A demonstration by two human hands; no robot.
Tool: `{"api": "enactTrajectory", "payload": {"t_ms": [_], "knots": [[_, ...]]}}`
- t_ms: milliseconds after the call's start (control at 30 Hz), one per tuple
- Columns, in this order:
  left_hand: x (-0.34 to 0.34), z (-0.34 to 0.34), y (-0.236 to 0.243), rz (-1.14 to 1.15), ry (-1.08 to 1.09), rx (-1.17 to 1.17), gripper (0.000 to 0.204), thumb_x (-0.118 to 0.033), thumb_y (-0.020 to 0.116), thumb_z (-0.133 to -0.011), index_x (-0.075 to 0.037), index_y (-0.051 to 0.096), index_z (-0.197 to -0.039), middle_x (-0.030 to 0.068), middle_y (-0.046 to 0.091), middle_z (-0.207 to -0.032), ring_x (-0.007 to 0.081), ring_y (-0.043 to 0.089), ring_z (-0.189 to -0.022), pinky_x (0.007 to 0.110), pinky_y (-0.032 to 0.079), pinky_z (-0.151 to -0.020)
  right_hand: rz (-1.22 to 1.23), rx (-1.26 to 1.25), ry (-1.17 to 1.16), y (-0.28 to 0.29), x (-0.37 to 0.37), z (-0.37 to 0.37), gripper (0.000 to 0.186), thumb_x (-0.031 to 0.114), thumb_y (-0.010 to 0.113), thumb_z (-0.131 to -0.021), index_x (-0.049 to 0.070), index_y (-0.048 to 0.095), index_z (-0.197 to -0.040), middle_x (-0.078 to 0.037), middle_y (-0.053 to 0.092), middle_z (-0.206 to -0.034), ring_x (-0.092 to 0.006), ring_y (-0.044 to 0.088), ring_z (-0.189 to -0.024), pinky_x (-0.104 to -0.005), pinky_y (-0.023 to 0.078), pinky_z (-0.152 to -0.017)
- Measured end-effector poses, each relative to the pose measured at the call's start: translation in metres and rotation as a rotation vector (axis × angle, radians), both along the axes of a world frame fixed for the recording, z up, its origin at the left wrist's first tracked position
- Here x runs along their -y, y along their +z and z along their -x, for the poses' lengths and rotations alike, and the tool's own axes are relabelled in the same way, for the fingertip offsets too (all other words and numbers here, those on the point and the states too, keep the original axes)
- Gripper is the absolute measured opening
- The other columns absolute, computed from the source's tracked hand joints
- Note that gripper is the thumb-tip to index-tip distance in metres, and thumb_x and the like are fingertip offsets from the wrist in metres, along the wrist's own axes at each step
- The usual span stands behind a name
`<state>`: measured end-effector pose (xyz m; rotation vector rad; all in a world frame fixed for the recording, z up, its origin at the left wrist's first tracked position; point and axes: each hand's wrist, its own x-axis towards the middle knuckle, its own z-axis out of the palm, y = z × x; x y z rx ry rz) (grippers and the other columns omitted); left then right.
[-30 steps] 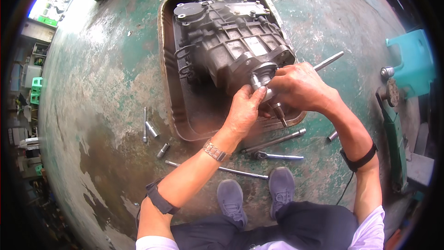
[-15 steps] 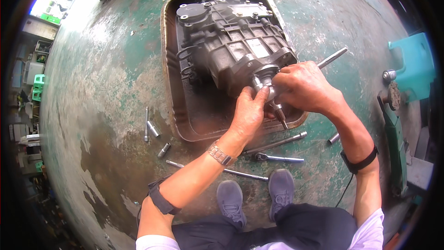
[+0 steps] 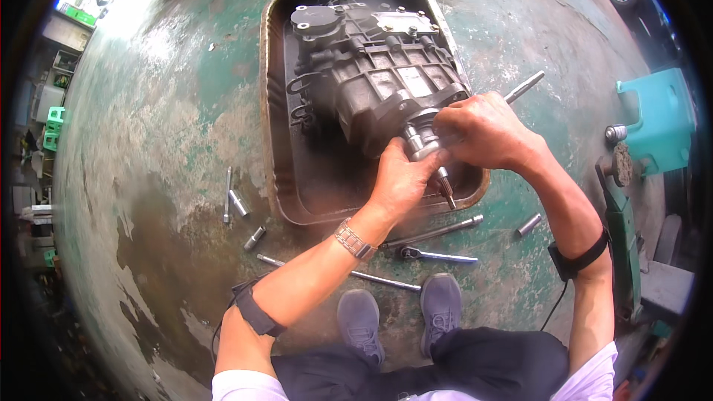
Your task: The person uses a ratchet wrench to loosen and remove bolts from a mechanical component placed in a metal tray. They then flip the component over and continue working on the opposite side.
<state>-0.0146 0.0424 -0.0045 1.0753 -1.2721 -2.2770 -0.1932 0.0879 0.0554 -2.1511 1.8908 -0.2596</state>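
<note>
A grey metal gearbox (image 3: 382, 78) lies in a deep rusty-rimmed tray (image 3: 272, 171), its splined shaft (image 3: 446, 189) pointing toward me. Beside the shaft, a socket wrench (image 3: 524, 87) reaches the gearbox's front end, its long silver handle sticking out past the tray's right side. My right hand (image 3: 486, 130) is closed around this wrench near its head. Below the socket, my left hand (image 3: 405, 174) grips the head, thumb along the near side and fingers wrapped underneath. Exactly where the socket seats is partly hidden by my hands.
On the floor near my shoes lie a ratchet (image 3: 445, 255), a long bar (image 3: 438, 230) and another bar (image 3: 386, 281). Loose sockets (image 3: 238, 203) sit at left, one socket (image 3: 529, 224) at right. A turquoise stool (image 3: 653, 119) and green jack (image 3: 620, 230) stand at right.
The view has shifted slightly. The wrench handle has swung a little, and my right hand has moved slightly left with it. My left fingers now curl further around the head.
</note>
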Motion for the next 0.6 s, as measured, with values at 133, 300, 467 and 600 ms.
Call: {"api": "enactTrajectory", "payload": {"t_ms": [133, 300, 467, 600], "knots": [[0.000, 0.004, 0.001, 0.038, -0.024, -0.045, 0.034, -0.022, 0.077, -0.085, 0.003, 0.060, -0.100, 0.0056, 0.064, -0.077, 0.0120, 0.062, -0.062, 0.026, 0.051, -0.051, 0.023, 0.015, -0.069, -0.006, -0.005, 0.004, 0.029, 0.027, 0.077, -0.063, 0.008, 0.068, -0.084, -0.011, 0.067, -0.073, -0.0333, 0.065, -0.070, -0.0412, 0.051, -0.062], [0.005, -0.001, 0.001, 0.075, -0.031, -0.050, 0.032, -0.013, 0.076, -0.084, 0.004, 0.054, -0.099, 0.0089, 0.065, -0.084, 0.0144, 0.064, -0.061, 0.027, 0.053, -0.051, 0.022, 0.032, -0.043, -0.003, -0.005, 0.003, 0.029, 0.032, 0.076, -0.066, 0.010, 0.067, -0.083, -0.012, 0.066, -0.073, -0.0321, 0.066, -0.069, -0.0406, 0.051, -0.061], [0.018, -0.008, 0.001, -0.077, 0.010, -0.037, 0.036, -0.012, 0.080, -0.081, 0.005, 0.053, -0.100, 0.0097, 0.065, -0.088, 0.0138, 0.065, -0.068, 0.026, 0.054, -0.053, 0.205, 0.060, 0.020, 0.009, 0.007, 0.004, 0.043, 0.034, 0.085, -0.056, 0.007, 0.067, -0.085, -0.010, 0.064, -0.070, -0.0323, 0.064, -0.067, -0.0397, 0.048, -0.060], [0.014, -0.007, -0.002, -0.013, -0.024, -0.068, 0.038, -0.011, 0.081, -0.080, 0.004, 0.054, -0.103, 0.0091, 0.066, -0.093, 0.0134, 0.065, -0.074, 0.026, 0.055, -0.056, 0.184, -0.052, 0.059, 0.004, 0.006, 0.005, 0.042, 0.033, 0.084, -0.056, 0.007, 0.067, -0.084, -0.009, 0.062, -0.072, -0.0322, 0.062, -0.068, -0.0405, 0.047, -0.063]]}}
